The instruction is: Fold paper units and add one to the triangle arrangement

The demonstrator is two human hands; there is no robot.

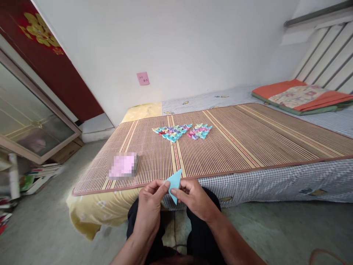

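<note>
A light blue sheet of folded paper (175, 181), roughly triangular with one point up and one down, is held between my two hands above my lap. My left hand (153, 197) pinches its left edge, thumb on the near face. On the other side, my right hand (194, 197) grips the paper with its thumb pressed on the lower right part; the fingers behind are partly hidden. Farther off on the mat lie two groups of small folded paper pieces in several colours: a larger left group (173, 132) and a smaller right group (200, 131).
A striped bamboo mat (234, 140) covers the bed. To the left on it rests a blurred pink stack (122, 165). Folded orange and floral bedding (300, 96) sits at the far right. A pink note (143, 78) is on the wall. The bed's front edge is just beyond my knees.
</note>
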